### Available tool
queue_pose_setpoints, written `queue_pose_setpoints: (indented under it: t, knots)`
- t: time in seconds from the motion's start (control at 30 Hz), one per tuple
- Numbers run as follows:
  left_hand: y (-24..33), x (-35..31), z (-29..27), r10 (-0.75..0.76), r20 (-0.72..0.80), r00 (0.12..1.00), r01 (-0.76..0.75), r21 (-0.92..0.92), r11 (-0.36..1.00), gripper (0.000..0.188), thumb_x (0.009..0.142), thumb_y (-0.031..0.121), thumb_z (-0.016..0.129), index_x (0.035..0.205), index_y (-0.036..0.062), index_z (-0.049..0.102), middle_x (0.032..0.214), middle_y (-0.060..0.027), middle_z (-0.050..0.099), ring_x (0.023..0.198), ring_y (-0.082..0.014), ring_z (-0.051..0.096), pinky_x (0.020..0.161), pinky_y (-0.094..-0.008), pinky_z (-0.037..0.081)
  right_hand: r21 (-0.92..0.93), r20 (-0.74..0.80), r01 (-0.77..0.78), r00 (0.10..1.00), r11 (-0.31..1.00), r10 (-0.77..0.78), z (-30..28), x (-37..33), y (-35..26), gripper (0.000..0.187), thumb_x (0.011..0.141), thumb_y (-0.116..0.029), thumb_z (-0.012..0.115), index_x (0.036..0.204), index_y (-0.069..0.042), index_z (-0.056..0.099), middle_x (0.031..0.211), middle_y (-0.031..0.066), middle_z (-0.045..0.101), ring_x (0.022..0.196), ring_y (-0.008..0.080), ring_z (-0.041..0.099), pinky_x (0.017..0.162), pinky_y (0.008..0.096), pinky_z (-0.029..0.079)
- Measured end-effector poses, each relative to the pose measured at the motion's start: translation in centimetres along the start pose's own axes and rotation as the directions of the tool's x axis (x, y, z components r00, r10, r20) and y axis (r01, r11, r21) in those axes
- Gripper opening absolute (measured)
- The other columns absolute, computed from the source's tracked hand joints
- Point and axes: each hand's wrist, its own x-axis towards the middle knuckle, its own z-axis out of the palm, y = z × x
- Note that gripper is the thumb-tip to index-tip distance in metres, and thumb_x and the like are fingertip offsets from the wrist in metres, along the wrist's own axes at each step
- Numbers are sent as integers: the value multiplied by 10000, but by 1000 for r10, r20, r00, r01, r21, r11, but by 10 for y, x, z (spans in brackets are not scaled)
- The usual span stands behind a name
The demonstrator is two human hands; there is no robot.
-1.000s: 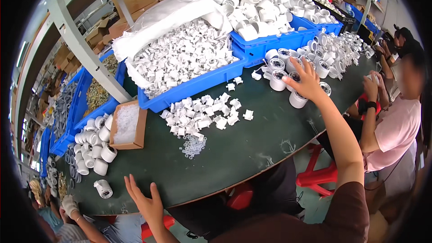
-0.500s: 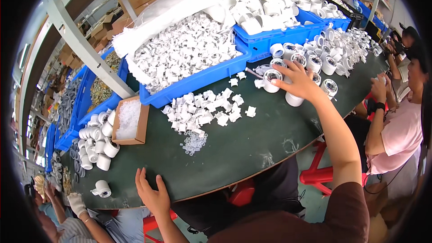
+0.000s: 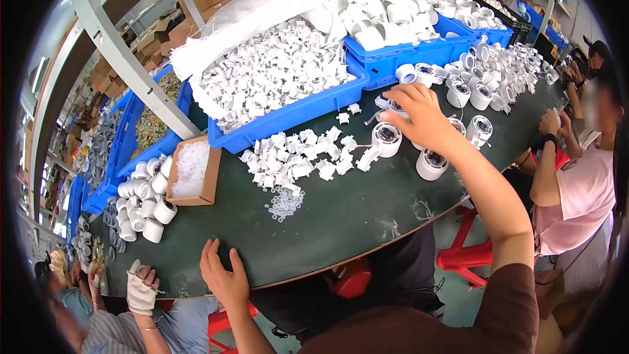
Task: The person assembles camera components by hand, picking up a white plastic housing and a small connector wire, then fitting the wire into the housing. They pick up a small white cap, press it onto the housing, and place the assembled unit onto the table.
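Observation:
My right hand [image 3: 422,118] reaches over a group of white cylindrical housings with dark round inserts. Its thumb and fingers curl around a white housing [image 3: 401,113], mostly hidden beneath them. Just below the fingertips stands another housing [image 3: 386,139], with a thin wire and a small white clip [image 3: 368,158] beside it. Nearer the table edge is a further housing [image 3: 432,164]. My left hand [image 3: 226,276] rests at the table's near edge, fingers apart, holding nothing. Small white plastic clips [image 3: 295,158] lie in a loose pile in mid-table, beside a heap of small translucent rings [image 3: 285,204].
Blue bins [image 3: 295,113] heaped with white parts line the back of the green table [image 3: 314,236]. A cardboard box [image 3: 208,180] and white pipe fittings [image 3: 141,206] lie left. A grey post [image 3: 124,59] rises there. Co-workers sit at both sides, one wearing a white glove [image 3: 141,292].
My right hand has shifted slightly left, its fingers curling in. Two housings stand nearer to me. At left, a fitting is gone from the table edge and a co-worker's gloved hand has moved right.

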Motion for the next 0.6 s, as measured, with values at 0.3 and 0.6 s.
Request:
queue_pose_setpoints:
  t: [0.3,0.6]
  knots:
    - [0,2,2,9,-36,999,-10,-23,1000,244,928,138,653,1142,20,669,1233,-163,659,1157,-350,602,1006,-429,456,-269,616,-170,726,948,305,54,89,29,382,942,-415,629,1157,-114,727,1121,115,728,1109,284,641,1035,479,369]
    - [0,1,-2,-1,-67,998,-5,-82,997,186,923,112,648,1079,19,688,1154,-155,691,1095,-340,632,972,-415,474,-213,647,-41,743,976,172,52,88,-30,317,950,-198,618,1249,-102,660,1140,161,686,1160,322,607,1058,477,327]
